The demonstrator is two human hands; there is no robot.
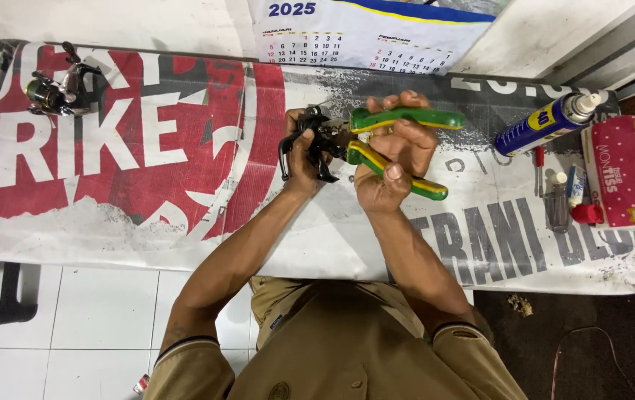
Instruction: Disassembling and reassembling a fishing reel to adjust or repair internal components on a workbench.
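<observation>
Pliers (399, 152) with glossy green-yellow handles sit clamped in the right hand (395, 159); left hand (301, 159) clasps a black metal reel (317, 144).

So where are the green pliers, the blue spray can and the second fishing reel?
green and yellow pliers (406, 117): head view, on the upper handle above the right hand.
blue spray can (536, 124): head view, middle of the can's body.
second fishing reel (57, 92): head view, on its body, far left of the table.

A single head-worn camera looks steeply down from close above the table (110, 222), facing the far wall, with the wearer's lap at the near edge and floor at left.
</observation>
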